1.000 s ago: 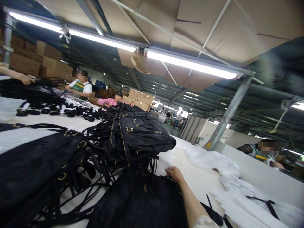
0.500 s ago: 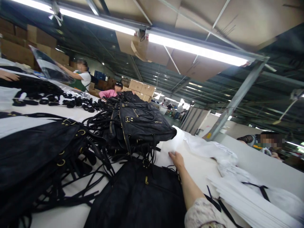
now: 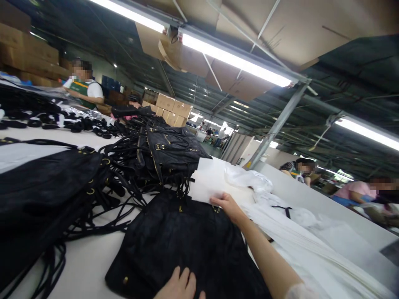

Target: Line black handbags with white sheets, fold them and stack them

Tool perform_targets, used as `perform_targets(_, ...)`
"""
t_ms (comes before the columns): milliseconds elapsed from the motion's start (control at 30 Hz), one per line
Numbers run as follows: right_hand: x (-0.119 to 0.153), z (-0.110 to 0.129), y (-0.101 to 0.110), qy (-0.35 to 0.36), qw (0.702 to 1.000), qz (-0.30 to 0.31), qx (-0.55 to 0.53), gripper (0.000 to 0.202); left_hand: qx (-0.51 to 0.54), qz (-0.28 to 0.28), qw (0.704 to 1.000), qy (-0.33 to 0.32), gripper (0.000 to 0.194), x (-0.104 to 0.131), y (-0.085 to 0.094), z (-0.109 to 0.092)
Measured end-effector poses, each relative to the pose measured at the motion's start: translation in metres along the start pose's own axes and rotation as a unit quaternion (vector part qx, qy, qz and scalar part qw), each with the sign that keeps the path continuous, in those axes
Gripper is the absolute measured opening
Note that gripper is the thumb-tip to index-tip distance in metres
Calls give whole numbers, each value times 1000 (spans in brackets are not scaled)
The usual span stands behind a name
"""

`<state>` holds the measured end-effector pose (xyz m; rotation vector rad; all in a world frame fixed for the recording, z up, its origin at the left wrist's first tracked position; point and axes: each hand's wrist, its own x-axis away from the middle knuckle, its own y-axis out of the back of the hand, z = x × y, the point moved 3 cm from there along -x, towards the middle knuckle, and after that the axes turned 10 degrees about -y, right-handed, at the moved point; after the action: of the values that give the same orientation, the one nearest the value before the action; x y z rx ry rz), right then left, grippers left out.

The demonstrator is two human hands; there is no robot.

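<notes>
A black handbag point(image 3: 187, 236) with small gold fittings lies flat before me on the white table. My left hand point(image 3: 180, 284) rests on its near part, fingers spread; the frame's bottom edge cuts off the rest of it. Near the bag's far right corner, my right hand point(image 3: 227, 206) pinches the edge of a white paper sheet point(image 3: 207, 176) between thumb and fingers. The sheet stands tilted above the bag's top, in front of a pile of black bags point(image 3: 174, 145).
More black bags point(image 3: 40, 199) with long straps point(image 3: 102, 224) cover the left. White sheets point(image 3: 293, 232) and clear plastic wrap point(image 3: 246, 178) lie to the right, along a low white partition point(image 3: 330, 211). Co-workers are at the far left and beyond the partition.
My right hand has drawn the white sheet nearer, over the bag's top edge. My left hand has come into view on the bag. The view has swung to the right.
</notes>
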<state>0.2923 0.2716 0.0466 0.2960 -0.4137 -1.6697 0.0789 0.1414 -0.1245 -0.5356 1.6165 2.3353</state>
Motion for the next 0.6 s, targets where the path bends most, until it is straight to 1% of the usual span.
perform_targets(67, 49, -7, -23, 11, 999, 48, 21, 37, -15, -9, 1000, 3, 29, 1, 17, 1)
perform_targets(167, 113, -28, -50, 56, 992, 77, 81, 25, -18, -34, 999, 17, 25, 1, 47, 4)
perform_targets(200, 129, -35, -56, 77, 987, 82, 118, 26, -17, -48, 999, 15, 26, 1, 56, 4)
perform_targets(267, 152, -45, -66, 111, 969, 84, 203, 35, -12, -69, 998, 5, 28, 0, 70, 4)
perform_targets(367, 167, -47, -74, 138, 939, 80, 306, 49, -4, -71, 997, 9, 26, -1, 82, 3)
perform_targets(433, 170, -43, -79, 162, 920, 89, 346, 53, -24, -90, 996, 10, 23, 0, 89, 3)
perform_targets(533, 173, -41, -82, 199, 901, 101, 372, 51, -73, -144, 987, -3, 14, 2, 98, 1)
perform_targets(600, 175, -43, -83, 210, 895, 91, 384, 46, -78, -160, 984, -3, 10, 5, 101, 1)
